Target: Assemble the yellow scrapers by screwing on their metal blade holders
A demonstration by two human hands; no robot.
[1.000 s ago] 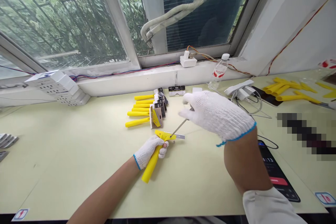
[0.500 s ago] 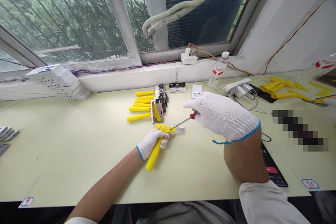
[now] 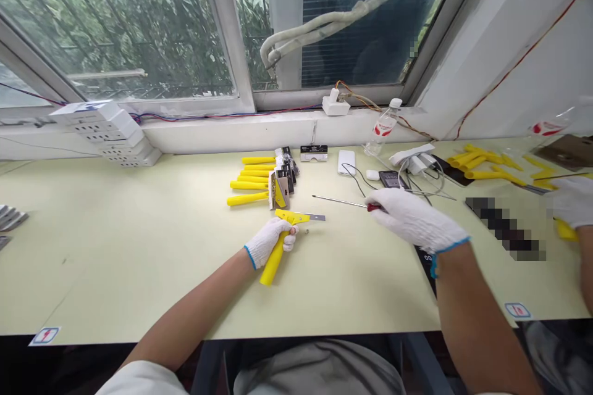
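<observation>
My left hand, in a white knit glove, is wrapped around a yellow scraper just below its head. A flat metal blade sticks out from the head to the right. My right hand, gloved too, is closed around the red handle of a screwdriver. Its thin shaft points left, and the tip is apart from the scraper, above the blade. A tiny metal piece, maybe a screw, lies on the table beside my left fingers. Beyond my left hand, several yellow-handled scrapers with packaging on their heads lie in a row.
Stacked white boxes stand at the back left. A bottle, power bank, cables and a charger sit at the back right. Another person's gloved hand works at the far right near yellow scraper parts.
My right hand has drawn the screwdriver away from the scraper's head, moving right. My left hand keeps its grip on the scraper. The other person's hand has come into view at right.
</observation>
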